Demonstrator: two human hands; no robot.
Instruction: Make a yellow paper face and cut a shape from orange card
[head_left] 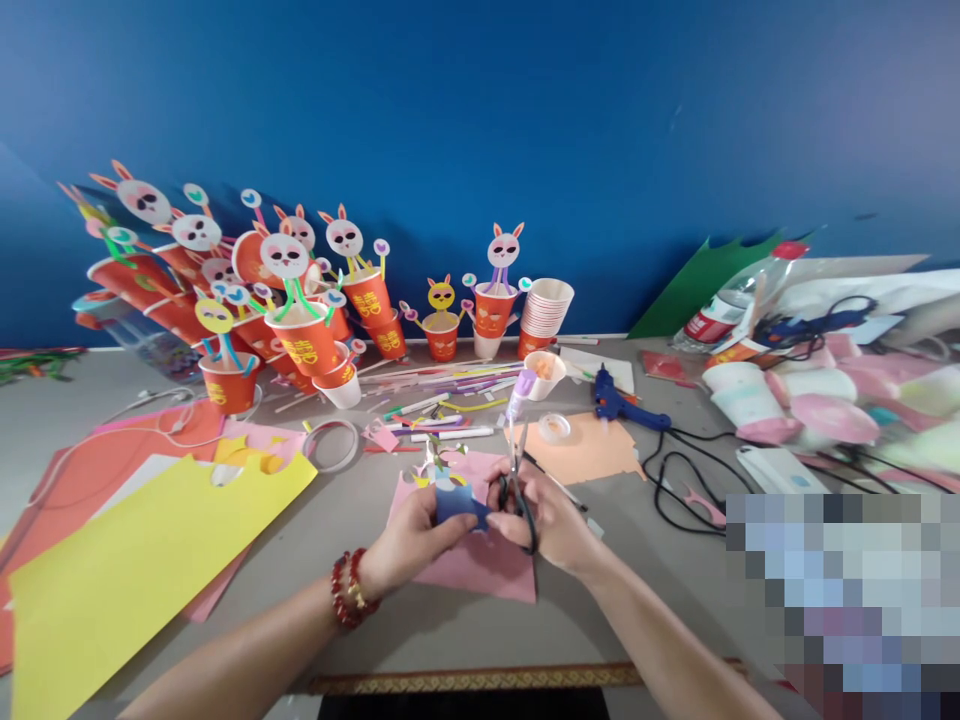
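Head view: left hand (420, 545) grip pinches blue paper piece (454, 508) over pink sheet (487, 575), near middle of front edge of desk (300, 530). Right hand (551, 515) grip holds scissors (514, 466), blades toward back edge, off the paper. Progress, judged: rabbit-faced cups (300, 345) along back edge look finished; blue piece seems mid-work; nested cups (547, 310) remain undecorated.

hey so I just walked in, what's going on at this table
A person is sitting or standing at a craft table. Their left hand holds a small blue piece above a pink sheet; their right hand holds scissors, blades pointing toward the wall. Red paper cups with rabbit-like faces are grouped behind, and a blue glue gun lies to the right.
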